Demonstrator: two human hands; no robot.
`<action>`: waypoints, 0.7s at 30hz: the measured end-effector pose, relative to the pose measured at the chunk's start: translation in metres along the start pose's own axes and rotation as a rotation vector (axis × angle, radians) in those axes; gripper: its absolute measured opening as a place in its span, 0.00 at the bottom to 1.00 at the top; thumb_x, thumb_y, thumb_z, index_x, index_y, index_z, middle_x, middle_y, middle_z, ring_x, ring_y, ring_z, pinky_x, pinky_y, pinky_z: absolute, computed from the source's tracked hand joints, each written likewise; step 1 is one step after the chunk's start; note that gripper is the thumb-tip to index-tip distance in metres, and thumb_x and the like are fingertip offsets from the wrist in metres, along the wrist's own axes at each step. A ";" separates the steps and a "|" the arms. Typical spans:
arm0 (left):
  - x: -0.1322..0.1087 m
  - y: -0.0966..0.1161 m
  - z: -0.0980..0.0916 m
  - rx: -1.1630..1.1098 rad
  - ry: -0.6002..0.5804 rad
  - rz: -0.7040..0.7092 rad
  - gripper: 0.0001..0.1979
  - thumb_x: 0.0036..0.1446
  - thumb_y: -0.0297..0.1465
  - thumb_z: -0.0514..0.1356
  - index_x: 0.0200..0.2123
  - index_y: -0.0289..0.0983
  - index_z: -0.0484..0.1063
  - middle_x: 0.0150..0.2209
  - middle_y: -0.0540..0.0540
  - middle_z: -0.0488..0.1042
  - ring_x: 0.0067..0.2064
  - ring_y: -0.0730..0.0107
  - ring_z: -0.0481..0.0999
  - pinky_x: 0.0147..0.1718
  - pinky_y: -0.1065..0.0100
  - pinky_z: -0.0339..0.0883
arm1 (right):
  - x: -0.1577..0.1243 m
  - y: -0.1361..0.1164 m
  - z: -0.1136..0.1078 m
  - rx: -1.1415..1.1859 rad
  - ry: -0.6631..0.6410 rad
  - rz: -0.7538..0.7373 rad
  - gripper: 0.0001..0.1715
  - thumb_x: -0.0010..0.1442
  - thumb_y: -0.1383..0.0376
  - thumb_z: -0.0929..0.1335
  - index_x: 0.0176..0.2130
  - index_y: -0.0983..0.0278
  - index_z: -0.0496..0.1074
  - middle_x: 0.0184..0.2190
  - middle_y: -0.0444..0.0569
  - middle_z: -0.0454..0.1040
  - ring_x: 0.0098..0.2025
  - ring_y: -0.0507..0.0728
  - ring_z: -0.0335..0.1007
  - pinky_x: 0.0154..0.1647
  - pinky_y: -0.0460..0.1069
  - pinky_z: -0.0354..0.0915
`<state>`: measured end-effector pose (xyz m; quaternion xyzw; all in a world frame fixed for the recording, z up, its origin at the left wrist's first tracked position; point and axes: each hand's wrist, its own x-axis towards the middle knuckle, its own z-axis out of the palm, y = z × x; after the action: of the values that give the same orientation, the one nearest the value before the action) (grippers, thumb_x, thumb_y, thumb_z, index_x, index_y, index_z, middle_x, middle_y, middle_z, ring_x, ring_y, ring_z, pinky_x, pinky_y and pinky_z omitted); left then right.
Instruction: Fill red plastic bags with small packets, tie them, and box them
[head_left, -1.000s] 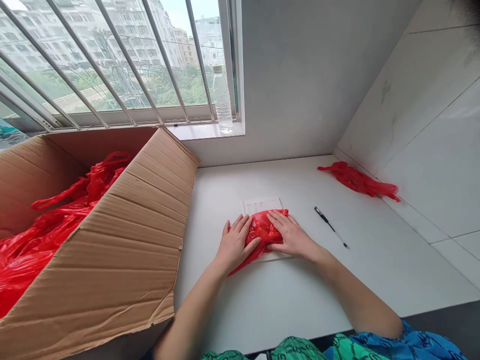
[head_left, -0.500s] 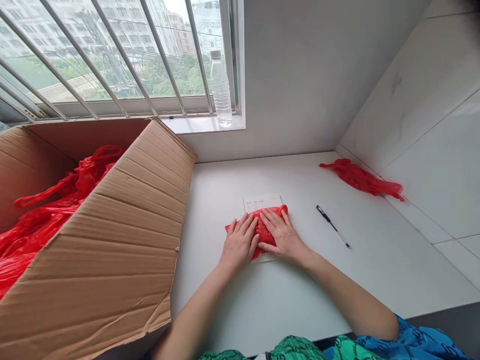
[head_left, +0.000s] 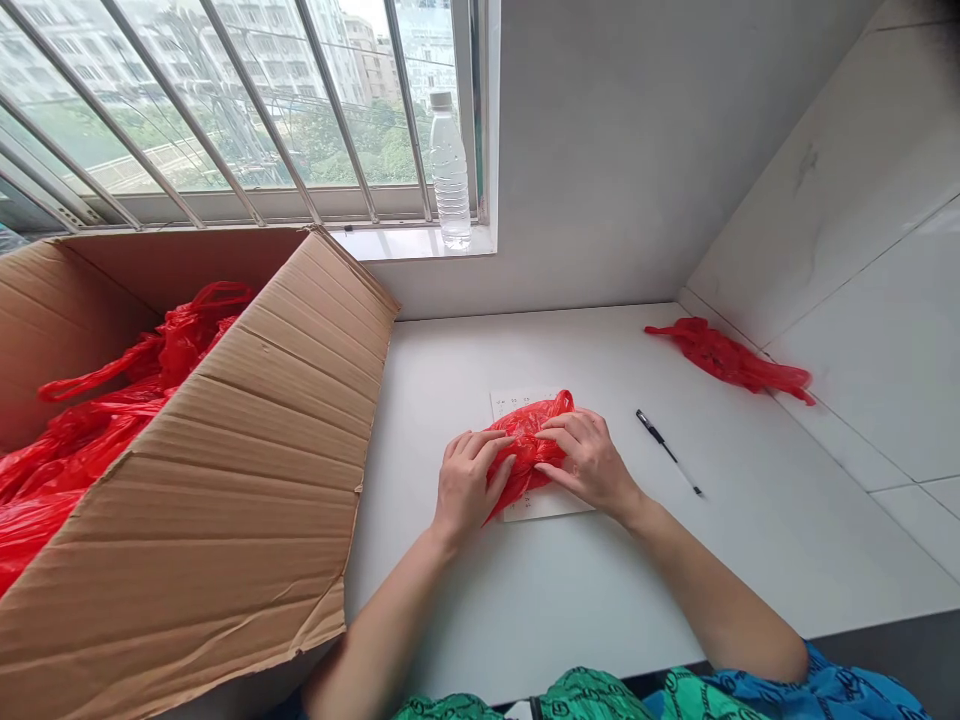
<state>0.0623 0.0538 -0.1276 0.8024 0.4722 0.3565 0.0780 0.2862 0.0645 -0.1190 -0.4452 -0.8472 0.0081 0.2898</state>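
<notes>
A crumpled red plastic bag [head_left: 526,425] lies over a white printed sheet [head_left: 551,505] on the worktop. My left hand [head_left: 471,482] has its fingers bent and its thumb close to them, gripping the bag's left side. At the bag's right side, my right hand [head_left: 594,462] pinches the plastic between thumb and fingers. Between the two hands the film is bunched up and raised. Most of the sheet's print is covered by the bag, with only its edges showing.
A large cardboard box [head_left: 225,480] holding red plastic bags [head_left: 142,400] stands at the left. Right of my hands lies a black-capped pen [head_left: 667,452]. Another red bag [head_left: 731,360] rests by the tiled wall. A water bottle [head_left: 450,175] stands on the windowsill.
My hands were lying flat on the bag; now their fingers are curled and gather the plastic. The bag has become more crumpled, and more of the sheet shows at the lower right.
</notes>
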 end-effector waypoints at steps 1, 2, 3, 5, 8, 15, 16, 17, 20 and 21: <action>0.000 0.001 0.000 0.001 -0.006 0.018 0.12 0.66 0.33 0.56 0.50 0.44 0.74 0.50 0.45 0.77 0.49 0.62 0.76 0.55 0.54 0.63 | 0.000 -0.002 -0.001 0.001 -0.007 0.001 0.11 0.65 0.58 0.68 0.46 0.58 0.72 0.43 0.50 0.77 0.46 0.61 0.72 0.57 0.62 0.59; 0.000 0.002 0.001 0.007 -0.022 0.036 0.12 0.66 0.33 0.56 0.51 0.44 0.73 0.49 0.46 0.78 0.49 0.62 0.75 0.53 0.56 0.64 | 0.001 -0.003 -0.001 -0.001 -0.025 0.004 0.07 0.65 0.60 0.67 0.43 0.58 0.73 0.39 0.49 0.77 0.41 0.60 0.72 0.52 0.59 0.61; 0.000 0.003 0.002 0.016 -0.044 0.053 0.11 0.66 0.32 0.57 0.50 0.45 0.74 0.47 0.46 0.78 0.48 0.62 0.76 0.51 0.57 0.64 | 0.001 -0.005 -0.001 -0.006 -0.047 0.010 0.06 0.65 0.61 0.67 0.41 0.59 0.73 0.36 0.49 0.76 0.38 0.59 0.71 0.48 0.57 0.63; 0.001 0.005 0.004 0.041 -0.077 0.070 0.08 0.66 0.32 0.57 0.44 0.45 0.76 0.40 0.49 0.79 0.42 0.64 0.76 0.47 0.59 0.63 | 0.001 -0.007 0.000 -0.012 -0.086 0.016 0.06 0.66 0.62 0.66 0.39 0.60 0.73 0.34 0.49 0.76 0.35 0.58 0.70 0.41 0.54 0.62; 0.003 0.007 0.000 0.052 -0.050 0.042 0.09 0.66 0.31 0.56 0.35 0.43 0.76 0.31 0.51 0.77 0.35 0.67 0.74 0.45 0.60 0.61 | 0.002 -0.007 -0.005 0.046 -0.082 0.008 0.09 0.68 0.65 0.64 0.37 0.60 0.72 0.32 0.47 0.76 0.33 0.56 0.70 0.39 0.52 0.61; 0.012 -0.012 -0.032 -0.028 0.244 -0.163 0.11 0.67 0.36 0.55 0.35 0.39 0.74 0.32 0.49 0.76 0.35 0.67 0.72 0.43 0.62 0.62 | 0.000 0.010 -0.048 0.176 0.181 0.258 0.07 0.67 0.61 0.64 0.37 0.57 0.71 0.32 0.45 0.76 0.36 0.57 0.71 0.41 0.53 0.64; 0.012 -0.016 -0.035 -0.039 0.269 -0.202 0.11 0.67 0.37 0.55 0.35 0.39 0.74 0.32 0.48 0.76 0.36 0.66 0.73 0.42 0.62 0.62 | -0.001 0.014 -0.052 0.185 0.190 0.317 0.07 0.66 0.61 0.65 0.36 0.57 0.71 0.33 0.45 0.76 0.37 0.58 0.70 0.37 0.52 0.64; 0.012 -0.018 -0.037 -0.052 0.281 -0.236 0.11 0.67 0.37 0.55 0.36 0.39 0.74 0.33 0.48 0.77 0.37 0.65 0.73 0.42 0.62 0.63 | -0.002 0.017 -0.054 0.192 0.178 0.357 0.06 0.65 0.61 0.65 0.36 0.57 0.71 0.34 0.46 0.76 0.38 0.59 0.70 0.35 0.52 0.63; 0.011 -0.014 -0.038 -0.066 0.285 -0.251 0.11 0.67 0.36 0.54 0.45 0.39 0.74 0.41 0.45 0.77 0.43 0.63 0.75 0.45 0.61 0.65 | -0.002 0.018 -0.055 0.210 0.075 0.332 0.04 0.63 0.64 0.65 0.37 0.57 0.70 0.38 0.45 0.76 0.40 0.59 0.71 0.42 0.55 0.64; 0.010 -0.009 -0.037 -0.058 0.269 -0.209 0.12 0.67 0.36 0.54 0.48 0.39 0.72 0.44 0.44 0.77 0.46 0.62 0.74 0.47 0.60 0.65 | -0.001 0.015 -0.052 0.221 0.046 0.298 0.05 0.63 0.64 0.65 0.40 0.57 0.70 0.40 0.46 0.76 0.41 0.59 0.72 0.47 0.56 0.63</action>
<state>0.0350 0.0592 -0.0996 0.6913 0.5487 0.4643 0.0739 0.3238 0.0595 -0.0802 -0.5313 -0.7589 0.1338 0.3521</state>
